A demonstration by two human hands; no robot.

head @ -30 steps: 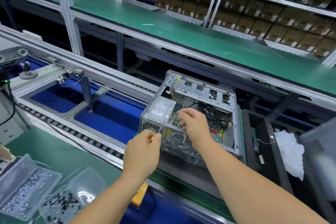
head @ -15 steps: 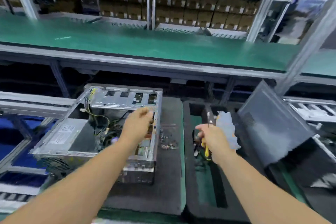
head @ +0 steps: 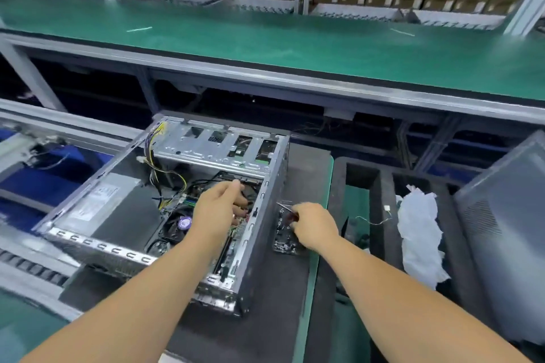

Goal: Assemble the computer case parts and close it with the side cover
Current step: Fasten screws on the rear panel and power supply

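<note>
Right hand (head: 314, 227) curled low over small dark tray (head: 284, 240) beside computer case (head: 177, 209), pinching slim tool (head: 285, 207); slippage, scattered screws likely. Left hand (head: 219, 208) reaching inside open case, fingers loosely bent, grip unclear; snagged wires (head: 160, 168) possible. Side cover (head: 501, 230) leaning far right, unattached.

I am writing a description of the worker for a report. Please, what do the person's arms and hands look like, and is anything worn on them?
Both forearms are bare: no sleeve reaches into view. The left hand and the right hand wear no gloves. No watch, wrist strap, ring or marking is visible on either, though the picture is slightly blurred.
</note>
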